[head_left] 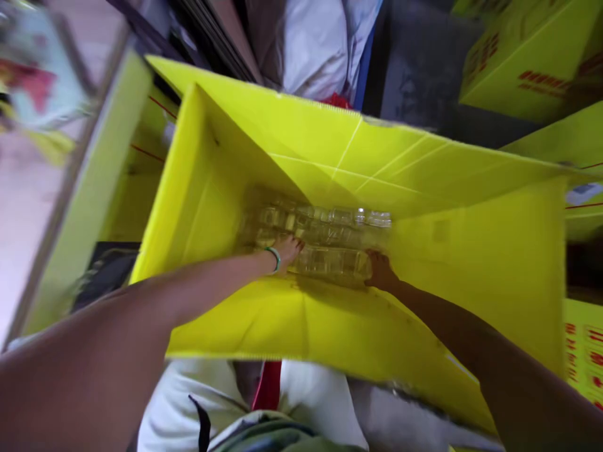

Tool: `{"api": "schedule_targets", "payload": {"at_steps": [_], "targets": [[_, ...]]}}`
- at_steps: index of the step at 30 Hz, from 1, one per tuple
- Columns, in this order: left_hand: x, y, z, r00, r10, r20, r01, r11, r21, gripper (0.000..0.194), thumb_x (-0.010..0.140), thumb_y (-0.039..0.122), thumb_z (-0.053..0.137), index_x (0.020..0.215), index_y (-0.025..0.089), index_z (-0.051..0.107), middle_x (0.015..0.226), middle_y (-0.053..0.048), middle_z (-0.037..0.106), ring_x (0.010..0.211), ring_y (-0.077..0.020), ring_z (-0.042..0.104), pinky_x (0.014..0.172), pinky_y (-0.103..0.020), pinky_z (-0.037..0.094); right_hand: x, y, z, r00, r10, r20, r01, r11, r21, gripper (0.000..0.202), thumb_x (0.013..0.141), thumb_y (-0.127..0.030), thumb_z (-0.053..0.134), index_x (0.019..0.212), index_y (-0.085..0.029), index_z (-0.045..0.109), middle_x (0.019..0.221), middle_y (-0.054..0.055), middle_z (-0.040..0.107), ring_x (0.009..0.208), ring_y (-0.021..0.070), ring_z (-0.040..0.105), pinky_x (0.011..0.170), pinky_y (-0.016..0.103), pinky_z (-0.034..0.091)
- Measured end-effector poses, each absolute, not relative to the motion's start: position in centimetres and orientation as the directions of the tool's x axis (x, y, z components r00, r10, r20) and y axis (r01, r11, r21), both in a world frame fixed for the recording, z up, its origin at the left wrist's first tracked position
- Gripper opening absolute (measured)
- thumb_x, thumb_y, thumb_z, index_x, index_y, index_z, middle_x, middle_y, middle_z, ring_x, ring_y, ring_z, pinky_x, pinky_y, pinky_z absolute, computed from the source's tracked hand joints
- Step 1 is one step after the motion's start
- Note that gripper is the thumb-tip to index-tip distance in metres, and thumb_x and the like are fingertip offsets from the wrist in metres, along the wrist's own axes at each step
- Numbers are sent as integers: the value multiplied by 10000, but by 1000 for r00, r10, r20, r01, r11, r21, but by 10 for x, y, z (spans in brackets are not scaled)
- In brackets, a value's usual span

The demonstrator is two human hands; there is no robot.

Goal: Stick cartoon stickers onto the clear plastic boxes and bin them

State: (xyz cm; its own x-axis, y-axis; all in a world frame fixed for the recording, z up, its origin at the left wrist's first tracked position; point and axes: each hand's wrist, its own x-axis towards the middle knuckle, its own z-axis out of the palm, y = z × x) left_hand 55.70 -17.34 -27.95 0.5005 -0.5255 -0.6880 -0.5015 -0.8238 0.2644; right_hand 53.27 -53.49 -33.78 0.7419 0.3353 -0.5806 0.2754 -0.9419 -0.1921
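Observation:
Deep inside a large yellow box (301,320), both of my arms reach down to its floor. My left hand (288,250), with a green and white band at its wrist, has its fingers bent over the left end of a row of clear plastic containers (332,260). At the right end of that same row, my right hand (380,269) is closed against it, its fingertips partly hidden. More clear containers (325,233) lie in rows behind, against the far wall. Their exact shape is blurred.
High yellow walls surround my arms, with a raised flap (358,138) on the far side. Other yellow boxes (527,69) with red print stand to the right. White sacks (315,47) lie beyond the box. A light-coloured board edge (89,188) runs along the left.

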Motion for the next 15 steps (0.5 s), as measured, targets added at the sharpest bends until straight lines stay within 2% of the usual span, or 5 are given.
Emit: {"api": "schedule_targets", "payload": {"at_steps": [5,9,12,15], "targets": [[563,-163,-186,608,-454,-652,-485,-862,147,1186,477,342,835,1488,180,238,1438,-207,367,1252,-427,330,977,-611,375,558,-518,-273,821,338,-460,280,-941,-191,1069,540,-324,745,1455,-172,212,1366,184,441,1241,387,415,1000,451,347],[565,-155,-98,734,-404,-546,-452,-891,52,1142,510,371,824,1479,179,251,1447,-217,341,1245,-415,327,972,-619,385,593,-504,-200,886,381,-264,338,-921,-197,1067,536,-365,750,1438,-161,218,1360,208,436,1233,391,436,1006,482,357],[544,-150,-26,827,-349,-441,-396,-918,-16,1105,534,367,820,1468,168,264,1453,-212,333,1246,-389,330,961,-591,420,614,-497,-138,876,479,-61,454,-860,-232,1028,568,-544,704,1420,-172,266,1281,243,493,1216,425,469,978,556,364],[509,-144,33,910,-242,-337,-290,-952,-102,1110,554,327,820,1478,175,225,1496,-191,275,1282,-357,300,975,-563,431,641,-497,-93,815,554,169,578,-763,-289,1063,559,-754,597,1438,-253,270,1197,310,523,1129,502,519,823,675,359]]}}
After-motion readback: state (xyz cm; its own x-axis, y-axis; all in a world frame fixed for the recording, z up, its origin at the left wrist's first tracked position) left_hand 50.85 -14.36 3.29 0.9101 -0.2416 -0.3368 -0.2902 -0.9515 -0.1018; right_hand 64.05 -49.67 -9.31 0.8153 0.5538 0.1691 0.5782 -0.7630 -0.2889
